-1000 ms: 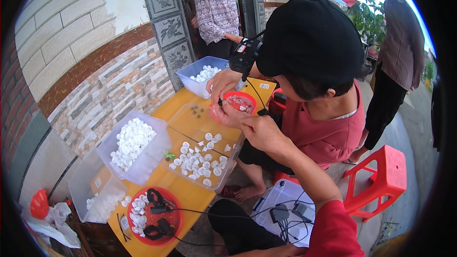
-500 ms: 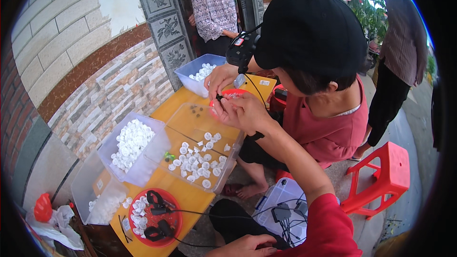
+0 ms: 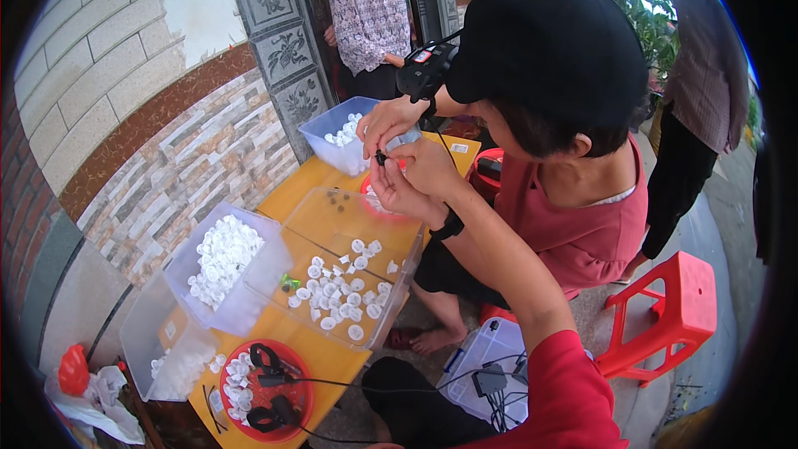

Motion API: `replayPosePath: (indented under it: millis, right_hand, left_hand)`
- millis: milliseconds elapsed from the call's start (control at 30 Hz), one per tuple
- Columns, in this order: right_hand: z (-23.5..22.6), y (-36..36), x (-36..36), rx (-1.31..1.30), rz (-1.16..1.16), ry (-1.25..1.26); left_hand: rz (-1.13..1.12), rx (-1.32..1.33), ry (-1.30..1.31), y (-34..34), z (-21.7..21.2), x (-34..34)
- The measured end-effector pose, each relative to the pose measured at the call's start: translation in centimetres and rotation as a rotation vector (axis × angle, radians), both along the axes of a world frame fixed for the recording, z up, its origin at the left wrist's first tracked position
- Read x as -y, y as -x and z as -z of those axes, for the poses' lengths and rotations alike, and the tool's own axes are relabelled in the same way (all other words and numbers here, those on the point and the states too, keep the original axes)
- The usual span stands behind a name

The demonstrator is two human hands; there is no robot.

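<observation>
From the lower right my right arm, in a red sleeve, reaches up to a co-worker's hands. My right hand (image 3: pixel 431 168) has its index finger stretched toward a small black part (image 3: pixel 381 157), touching or nearly touching it; its other fingers are mostly hidden. The co-worker's far hand (image 3: pixel 386 123) and palm-up near hand (image 3: pixel 396 191), strapped at the wrist, hold that part between them. Only a sliver of my left hand (image 3: pixel 386 446) shows at the lower edge, its fingers out of sight. Below the hands, a clear shallow tray (image 3: pixel 384 339) holds loose white plastic caps (image 3: pixel 337 289).
Bins of white pieces (image 3: pixel 270 237) (image 3: pixel 314 135) stand on the yellow table (image 3: pixel 328 380). A red plate (image 3: pixel 306 403) holds white pieces and black straps with cables. At right are a red stool (image 3: pixel 694 303) and a clear storage box (image 3: pixel 499 345). Other people stand behind.
My right hand has drawn back slightly and its index finger now points at the black part, which shows more plainly. My left hand has dropped almost out of the lower edge.
</observation>
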State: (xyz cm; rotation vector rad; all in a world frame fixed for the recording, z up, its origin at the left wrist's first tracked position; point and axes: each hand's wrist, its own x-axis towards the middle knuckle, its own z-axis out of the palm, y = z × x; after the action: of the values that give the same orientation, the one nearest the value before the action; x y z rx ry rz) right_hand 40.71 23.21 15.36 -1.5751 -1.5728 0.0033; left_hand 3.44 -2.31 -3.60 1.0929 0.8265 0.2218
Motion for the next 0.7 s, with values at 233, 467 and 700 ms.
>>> replayPosePath:
  millis: [233,467,700]
  right_hand:
    - [-0.4,-0.5,-0.6,-0.001,0.007,-0.006]
    - [0.3,-0.9,-1.3,-0.087,-0.04,-0.018]
    - [-0.3,-0.7,-1.4,-0.167,-0.153,-0.012]
  left_hand:
    - [-0.045,0.027,0.069,-0.1,1.0,0.3]
    - [-0.094,0.053,0.14,-0.1,1.6,0.5]
    - [-0.161,0.085,0.212,-0.1,1.7,1.1]
